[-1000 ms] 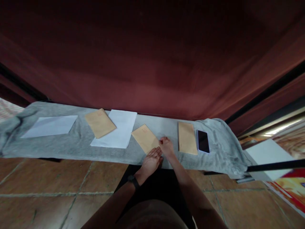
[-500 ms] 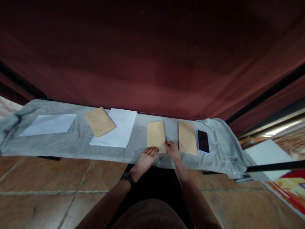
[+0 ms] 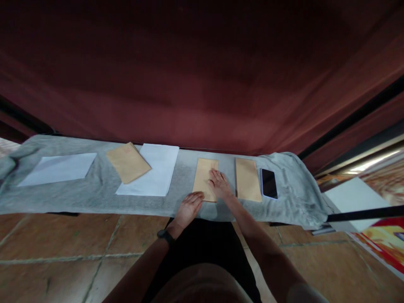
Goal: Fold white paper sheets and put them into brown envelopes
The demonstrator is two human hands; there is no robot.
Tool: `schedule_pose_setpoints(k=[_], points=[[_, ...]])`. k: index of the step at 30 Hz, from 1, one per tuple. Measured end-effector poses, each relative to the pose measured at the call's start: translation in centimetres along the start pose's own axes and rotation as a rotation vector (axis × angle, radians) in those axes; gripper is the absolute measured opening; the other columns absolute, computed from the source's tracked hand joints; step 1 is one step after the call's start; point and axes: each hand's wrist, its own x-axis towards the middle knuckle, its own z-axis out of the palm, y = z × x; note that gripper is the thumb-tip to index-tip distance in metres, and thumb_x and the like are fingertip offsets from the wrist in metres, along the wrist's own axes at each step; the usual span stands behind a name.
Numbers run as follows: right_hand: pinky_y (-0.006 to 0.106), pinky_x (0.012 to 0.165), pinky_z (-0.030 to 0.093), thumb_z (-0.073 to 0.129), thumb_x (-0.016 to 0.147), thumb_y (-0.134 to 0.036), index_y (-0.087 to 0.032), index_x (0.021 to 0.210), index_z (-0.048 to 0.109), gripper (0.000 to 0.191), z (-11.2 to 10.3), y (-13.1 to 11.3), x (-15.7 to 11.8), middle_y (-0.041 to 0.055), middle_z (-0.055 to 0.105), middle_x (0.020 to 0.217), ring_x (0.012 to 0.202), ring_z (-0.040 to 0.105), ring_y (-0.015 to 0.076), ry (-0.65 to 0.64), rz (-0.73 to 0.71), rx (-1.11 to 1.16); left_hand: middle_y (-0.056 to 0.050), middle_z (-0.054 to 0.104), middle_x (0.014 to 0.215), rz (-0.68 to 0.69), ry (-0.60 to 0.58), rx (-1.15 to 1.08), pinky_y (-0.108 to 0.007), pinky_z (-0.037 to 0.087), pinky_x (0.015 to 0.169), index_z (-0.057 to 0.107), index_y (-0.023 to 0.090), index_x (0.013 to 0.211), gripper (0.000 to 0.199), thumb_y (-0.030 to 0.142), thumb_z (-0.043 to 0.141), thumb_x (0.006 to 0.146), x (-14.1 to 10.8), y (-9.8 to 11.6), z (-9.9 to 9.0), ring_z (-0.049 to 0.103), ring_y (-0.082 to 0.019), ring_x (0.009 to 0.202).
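A brown envelope (image 3: 202, 179) lies on the grey cloth in front of me, its long side pointing away from me. My right hand (image 3: 220, 183) rests flat on its right part with the fingers spread. At its near left corner is my left hand (image 3: 190, 207), fingers extended and touching the edge, a dark band on the wrist. Right of it lie more brown envelopes (image 3: 248, 180) and a phone (image 3: 269, 184) with a dark screen. Another brown envelope (image 3: 128, 162) sits tilted, overlapping white paper sheets (image 3: 158, 170) on the left.
More white paper (image 3: 58, 168) lies at the far left of the cloth-covered table (image 3: 104, 185). A dark red curtain (image 3: 189, 105) hangs behind it. A white board (image 3: 356, 202) and a black bar (image 3: 362, 213) are beyond the right end.
My right hand has moved from the envelope's near right corner up onto its surface, and its fingers have spread. My left hand has shifted slightly left and stays by the near edge.
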Motion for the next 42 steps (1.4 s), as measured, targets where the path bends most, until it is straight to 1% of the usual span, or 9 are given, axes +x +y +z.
schedule_pose_setpoints(k=[5,10,15,21,25,29,34,38,42], points=[[0.045,0.126,0.022,0.037,0.106,-0.035,-0.020,0.160,0.032,0.056,0.0,1.1,2.8,0.0102,0.036,0.163,0.152,0.034,0.0213,-0.014,0.053,-0.042,-0.007,0.073,0.124,0.006,0.017,-0.026,-0.040,0.056,0.103,0.069,0.021,0.118,0.026,0.025,0.048,0.103,0.1,0.0,-0.1,0.068,-0.020,0.116],[0.046,0.126,0.021,0.035,0.107,-0.035,-0.019,0.161,0.031,0.056,0.0,1.2,3.0,0.0113,0.037,0.163,0.151,0.035,0.0212,-0.001,0.084,-0.013,-0.008,0.072,0.127,-0.002,-0.006,-0.005,-0.040,0.055,0.105,0.069,0.020,0.119,0.028,0.025,0.047,0.104,0.0,0.2,-0.2,0.066,-0.020,0.119],[0.047,0.127,0.020,0.033,0.107,-0.034,-0.016,0.160,0.033,0.056,-0.1,0.9,1.0,0.0111,0.037,0.163,0.152,0.033,0.0215,-0.008,0.015,0.029,-0.009,0.071,0.130,0.011,-0.046,0.056,-0.041,0.052,0.109,0.068,0.018,0.122,0.030,0.022,0.045,0.103,-0.2,0.1,0.1,0.064,-0.020,0.123],[0.047,0.127,0.021,0.031,0.107,-0.035,-0.013,0.159,0.034,0.056,-0.6,0.3,-1.3,0.0115,0.032,0.165,0.153,0.032,0.0226,-0.055,-0.010,0.050,-0.011,0.070,0.131,0.038,-0.062,0.093,-0.042,0.049,0.111,0.067,0.018,0.125,0.031,0.019,0.045,0.102,-0.3,0.0,0.3,0.062,-0.022,0.126],[0.046,0.127,0.023,0.031,0.108,-0.036,-0.015,0.159,0.033,0.056,-0.7,-0.3,-2.9,0.0103,0.031,0.165,0.154,0.031,0.0220,-0.072,-0.036,0.053,-0.011,0.069,0.131,0.048,-0.090,0.127,-0.042,0.048,0.112,0.066,0.018,0.125,0.032,0.017,0.045,0.101,-0.4,-0.1,0.4,0.061,-0.022,0.128],[0.047,0.127,0.022,0.030,0.108,-0.033,-0.015,0.159,0.033,0.054,-1.1,-0.9,-4.6,0.0091,0.031,0.165,0.154,0.030,0.0220,-0.077,-0.066,0.055,-0.012,0.066,0.137,0.074,-0.151,0.197,-0.042,0.045,0.115,0.062,0.016,0.130,0.038,0.009,0.046,0.097,-0.6,0.1,0.5,0.057,-0.022,0.132],[0.049,0.127,0.024,0.029,0.108,-0.030,-0.015,0.157,0.038,0.052,-1.6,-1.9,-6.7,0.0099,0.036,0.163,0.152,0.034,0.0217,-0.082,-0.093,0.078,-0.013,0.062,0.142,0.071,-0.223,0.249,-0.041,0.042,0.117,0.058,0.016,0.135,0.042,0.007,0.044,0.096,-0.6,0.8,0.3,0.054,-0.023,0.136],[0.049,0.127,0.025,0.032,0.108,-0.030,-0.014,0.156,0.041,0.051,-1.8,-2.7,-8.4,0.0117,0.037,0.162,0.151,0.036,0.0234,-0.059,-0.118,0.089,-0.015,0.060,0.144,0.065,-0.250,0.251,-0.042,0.041,0.117,0.057,0.015,0.135,0.041,0.008,0.044,0.097,-0.6,1.4,0.1,0.053,-0.024,0.138],[0.050,0.126,0.028,0.037,0.108,-0.031,-0.016,0.155,0.043,0.050,-1.9,-3.1,-9.8,0.0118,0.041,0.160,0.149,0.040,0.0244,-0.046,-0.125,0.111,-0.016,0.058,0.146,0.063,-0.265,0.235,-0.044,0.040,0.117,0.055,0.015,0.136,0.042,0.007,0.043,0.097,-0.5,1.7,0.0,0.050,-0.025,0.141]])
